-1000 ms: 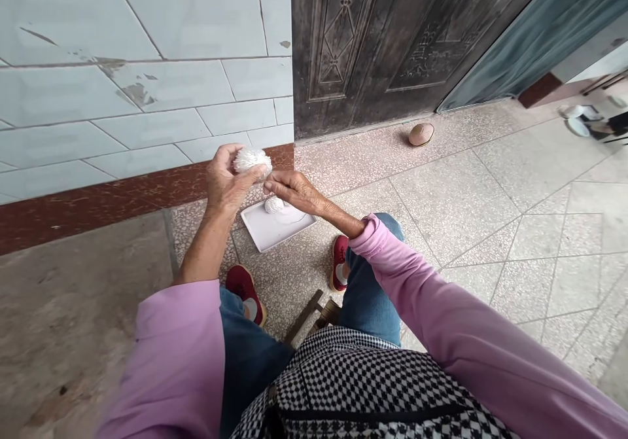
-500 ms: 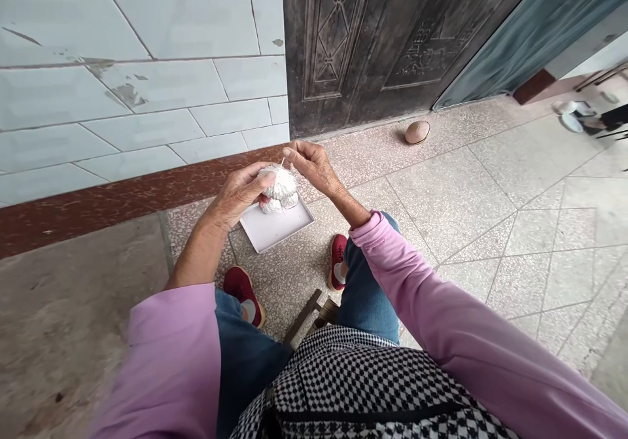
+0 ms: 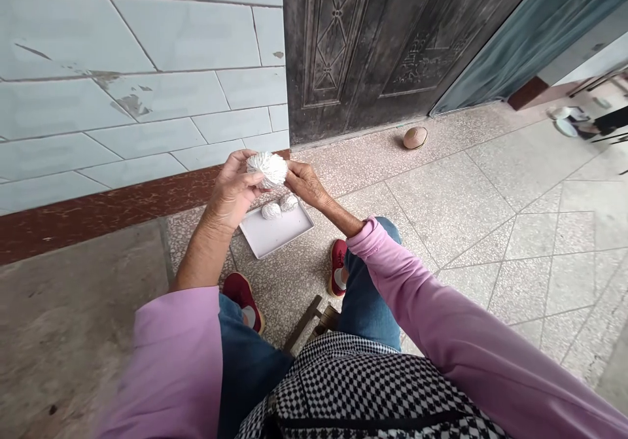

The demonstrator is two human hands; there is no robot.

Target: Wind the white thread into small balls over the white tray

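Observation:
A ball of white yarn (image 3: 267, 169) is held up in front of me, its wound strands showing. My left hand (image 3: 238, 184) is closed around its left side, thumb across the front. At the ball's right edge my right hand (image 3: 305, 182) has its fingers pinched together; the strand in them is mostly hidden now. Below lies a shallow white tray (image 3: 275, 233) on the floor. Two smaller white yarn balls, a left one (image 3: 271, 210) and a right one (image 3: 289, 202), rest at its back edge.
A tiled wall (image 3: 196, 40) with a dark red baseboard (image 3: 108, 207) stands ahead, beside a dark carved door (image 3: 363, 46). A rounded pinkish-tan object (image 3: 415, 138) sits on the speckled floor near the door. My red shoes (image 3: 240, 294) flank the tray; a wooden piece (image 3: 304, 324) shows between my legs.
The yarn ball has shifted left and up a little in my left hand, uncovering the two balls in the tray. My right hand has come down from above the ball to its right side.

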